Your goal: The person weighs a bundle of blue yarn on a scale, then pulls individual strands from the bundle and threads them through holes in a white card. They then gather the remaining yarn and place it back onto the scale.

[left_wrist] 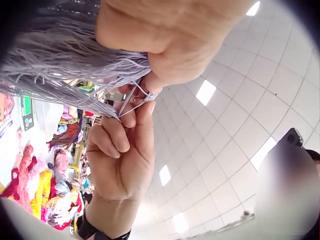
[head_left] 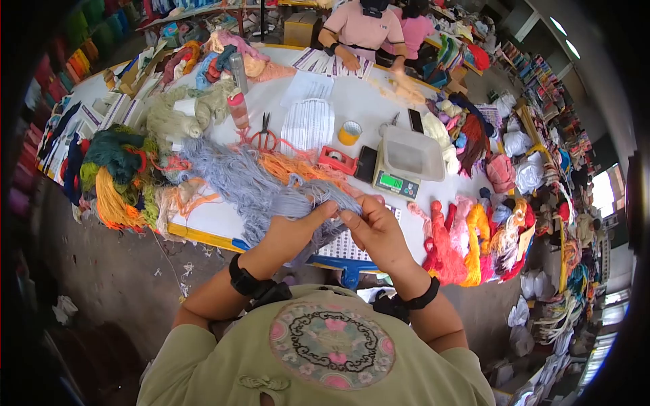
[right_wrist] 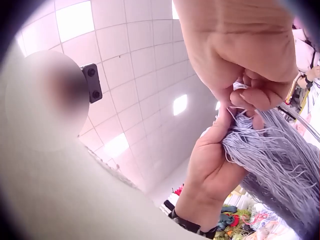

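A large tangled hank of blue-grey yarn [head_left: 230, 177] spreads over the table edge in the head view. My left hand [head_left: 296, 229] grips one end of it, thumb on top, as strands fan out past the fingers. Close against it, my right hand [head_left: 380, 233] pinches a few strands between thumb and fingers. In the left wrist view, thin threads stretch between the two hands, and the right hand [left_wrist: 122, 160] has its other fingers curled. The right wrist view shows the gathered yarn [right_wrist: 275, 145] hanging from the left hand [right_wrist: 212, 167]. Orange yarn [head_left: 291, 166] lies beside the hank.
On the table [head_left: 223, 142] are scissors [head_left: 264, 139], a red tape dispenser [head_left: 337, 161], a tape roll [head_left: 349, 132] and a scale [head_left: 396, 181] bearing a plastic tub [head_left: 413, 154]. Colourful yarn piles [head_left: 467, 237] flank both sides. A person in pink [head_left: 362, 30] works opposite.
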`<state>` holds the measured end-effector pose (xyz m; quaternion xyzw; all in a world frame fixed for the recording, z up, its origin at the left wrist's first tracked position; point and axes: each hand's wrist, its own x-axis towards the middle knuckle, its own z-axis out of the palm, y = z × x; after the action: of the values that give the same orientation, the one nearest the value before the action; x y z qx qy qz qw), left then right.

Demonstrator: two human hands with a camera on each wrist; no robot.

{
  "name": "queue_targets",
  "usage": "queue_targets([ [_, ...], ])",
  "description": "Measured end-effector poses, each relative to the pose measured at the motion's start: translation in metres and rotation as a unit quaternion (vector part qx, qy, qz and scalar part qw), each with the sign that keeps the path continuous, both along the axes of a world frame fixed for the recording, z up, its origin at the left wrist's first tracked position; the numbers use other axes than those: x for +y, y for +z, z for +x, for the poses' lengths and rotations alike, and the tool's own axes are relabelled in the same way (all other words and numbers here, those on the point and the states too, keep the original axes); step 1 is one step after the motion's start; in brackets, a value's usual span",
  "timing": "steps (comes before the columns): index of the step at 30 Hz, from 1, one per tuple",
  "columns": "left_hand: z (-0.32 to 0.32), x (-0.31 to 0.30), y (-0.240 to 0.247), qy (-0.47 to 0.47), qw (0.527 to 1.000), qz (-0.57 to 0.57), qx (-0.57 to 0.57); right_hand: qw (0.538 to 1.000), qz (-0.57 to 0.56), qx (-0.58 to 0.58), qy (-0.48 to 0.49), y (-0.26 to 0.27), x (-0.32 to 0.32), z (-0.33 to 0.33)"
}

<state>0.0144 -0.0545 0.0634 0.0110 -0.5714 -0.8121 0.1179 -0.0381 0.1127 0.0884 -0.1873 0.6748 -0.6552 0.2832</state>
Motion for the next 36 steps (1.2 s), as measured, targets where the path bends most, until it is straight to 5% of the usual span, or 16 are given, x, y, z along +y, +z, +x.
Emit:
queue_targets([
  [4,-0.016,0.008,0.001,-0.024,0.997,0.03,-0.062,0.997,0.027,0.073,-0.01,-0.001,0.01,-0.02],
  [6,-0.026,0.012,0.001,-0.059,0.996,-0.07,0.021,0.999,-0.01,-0.027,-0.015,0.001,0.018,-0.029],
  [10,-0.039,0.023,0.002,-0.031,0.99,-0.132,0.038,0.999,-0.036,-0.023,-0.006,-0.007,0.027,-0.043],
  [16,-0.049,0.034,0.0,-0.08,0.996,-0.031,0.007,0.953,-0.226,-0.182,-0.089,-0.01,0.039,-0.067],
  [21,-0.058,0.039,0.013,-0.126,0.967,0.222,0.009,0.973,-0.151,-0.173,-0.023,-0.015,0.048,-0.065],
  [24,-0.059,0.034,0.01,-0.158,0.934,0.32,-0.028,0.951,-0.183,-0.23,-0.093,-0.018,0.057,-0.071],
  [27,-0.045,-0.004,0.006,-0.191,0.917,0.319,-0.146,0.934,-0.215,-0.236,-0.162,-0.04,0.09,-0.092],
  [33,-0.022,-0.137,0.034,0.015,0.937,0.347,-0.03,0.916,-0.073,-0.218,-0.329,-0.081,0.208,-0.114],
  [36,-0.012,-0.214,0.024,0.053,0.909,0.414,0.012,0.891,-0.013,-0.208,-0.403,-0.103,0.281,-0.125],
])
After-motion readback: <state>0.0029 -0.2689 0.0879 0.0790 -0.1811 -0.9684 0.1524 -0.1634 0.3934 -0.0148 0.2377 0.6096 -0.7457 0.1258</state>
